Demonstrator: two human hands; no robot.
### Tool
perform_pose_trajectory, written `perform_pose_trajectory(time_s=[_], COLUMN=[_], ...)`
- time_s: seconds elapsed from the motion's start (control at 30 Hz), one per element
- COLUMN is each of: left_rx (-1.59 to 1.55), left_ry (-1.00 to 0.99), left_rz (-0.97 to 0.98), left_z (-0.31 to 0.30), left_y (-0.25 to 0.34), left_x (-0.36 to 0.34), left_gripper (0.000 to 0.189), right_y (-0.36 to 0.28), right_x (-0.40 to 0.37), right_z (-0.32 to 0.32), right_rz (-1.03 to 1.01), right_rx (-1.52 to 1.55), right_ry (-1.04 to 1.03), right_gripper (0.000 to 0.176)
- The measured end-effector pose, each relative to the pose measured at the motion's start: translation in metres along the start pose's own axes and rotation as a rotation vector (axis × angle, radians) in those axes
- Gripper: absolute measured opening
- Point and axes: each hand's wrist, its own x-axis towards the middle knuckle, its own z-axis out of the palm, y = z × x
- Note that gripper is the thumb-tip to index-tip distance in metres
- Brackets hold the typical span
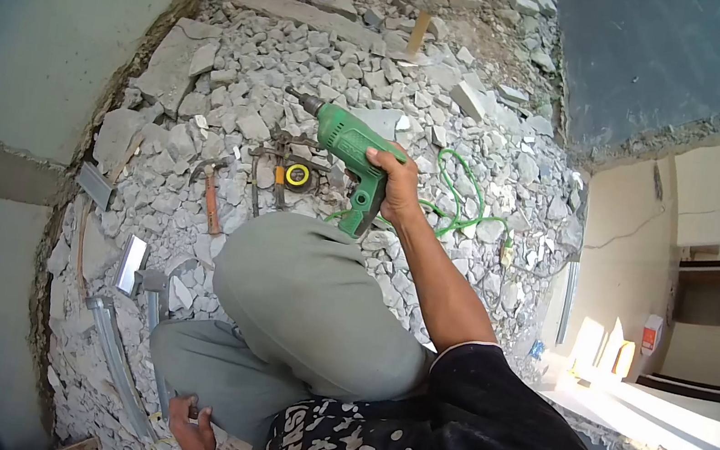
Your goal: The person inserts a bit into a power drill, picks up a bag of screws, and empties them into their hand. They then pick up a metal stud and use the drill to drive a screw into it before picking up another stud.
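Head view: rubble floor [483, 132], broken grey concrete chunks packed btwn the plastered wall [36, 41] on the left and a raised slab edge [666, 139] on the right. Person's right hand [397, 189] is wrapped tight round the pistol grip of a green drill [348, 145], fingers fully closed on the handle, arm stretched fwd over the bent knee [303, 300] in grey trousers. The drill sits above the middle of the rubble, off the ground, w/ chuck and bit aimed up-left twd the wall side. A green cord [464, 203] trails from under the handle and loops across the stones to the right of the hand. Just left of the drill, lying on the rubble, is a yellow tape measure [296, 176] w/ dark metal tools [269, 166] touching it, and a hammer [212, 200] w/ reddish handle a bit further left. Person's left hand [197, 432] is low at the near edge of the rubble, beside the leg, fingers curled down twd the stones. Can't tell if it grips anything or how far it's closed, as it's partly cut off. Some grey conduit pipes [116, 356] run along the wall side near that hand, w/ a shiny metal piece [131, 262] just beyond them. At the far edge of the rubble, wooden legs [428, 4] and a plank stand on the stones.
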Motion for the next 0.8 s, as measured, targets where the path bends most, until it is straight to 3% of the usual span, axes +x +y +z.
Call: perform_pose_trajectory(time_s=[0.07, 0.1, 0.17, 0.27, 0.37, 0.57, 0.67, 0.8], left_rx=[0.003, -0.052, 0.012, 0.246, 0.228, 0.181, -0.044, 0.006], left_ry=[-0.090, -0.113, -0.198, -0.327, -0.347, -0.552, -0.451, -0.453], left_rz=[-0.088, -0.039, -0.066, 0.076, 0.098, -0.110, -0.052, -0.187], left_z=[-0.049, 0.033, 0.010, -0.008, -0.003, -0.009, -0.004, -0.007], left_y=[-0.019, 0.003, 0.005, 0.022, 0.034, 0.011, 0.009, 0.019], left_x=[0.015, 0.035, 0.034, 0.046, 0.056, 0.080, 0.075, 0.078], left_gripper=[0.028, 0.029, 0.032, 0.035, 0.030, 0.030, 0.034, 0.038], right_y=[0.032, 0.001, 0.035, 0.064, 0.084, 0.087, 0.086, 0.057], right_x=[-0.013, 0.018, 0.010, 0.001, -0.003, -0.021, -0.019, -0.018], right_z=[0.023, -0.047, -0.064, -0.088, -0.114, -0.147, -0.159, -0.164], right_rz=[0.028, -0.034, 0.024, 0.071, 0.095, 0.161, 0.170, 0.106], right_rx=[0.095, 0.080, 0.209, 0.340, 0.321, 0.376, 0.440, 0.290], right_ry=[0.157, 0.151, 0.208, 0.271, 0.367, 0.375, 0.361, 0.311], right_gripper=[0.036, 0.037, 0.037, 0.037, 0.034, 0.038, 0.039, 0.040])
